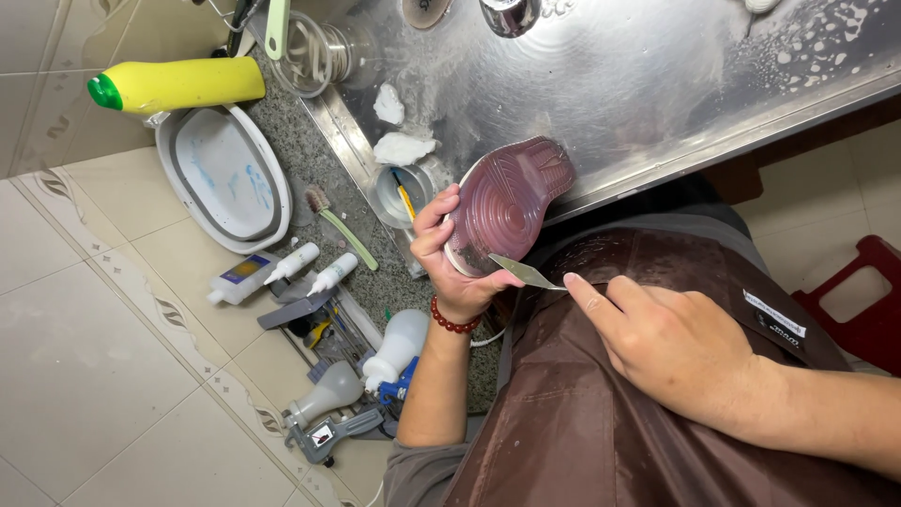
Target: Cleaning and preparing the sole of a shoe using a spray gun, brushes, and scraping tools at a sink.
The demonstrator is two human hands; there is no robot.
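From the head camera I see my left hand (455, 258) cupping a shoe (507, 202) sole-up, thumb and fingers wrapped round its heel end. The sole is dark maroon rubber, moulded in concentric rings and ribbed bands, with a pale rim. The shoe sits just over the front edge of the steel sink (638, 84), above my lap.

My right hand (671, 347) is closed round a thin metal scraper (524, 272), index finger laid straight along it; the flat, pointed blade touches the sole's lower edge. A beaded red bracelet (452, 322) circles my left wrist. A glossy brown apron (582, 413), wet and wrinkled, covers my lap.

The sink is brushed steel, flecked with suds at its far right. On the speckled granite counter (300, 160) lie a brush (338, 223) with a green handle and a cup (399, 192) holding a yellow tool. Beyond it, a yellow bottle (174, 84) with a green cap lies on its side beside an oval white basin (225, 178). Small white squeeze bottles (310, 268) and plastic spray bottles (361, 371) cluster below. A red stool (859, 300) stands on the tiled floor at right.
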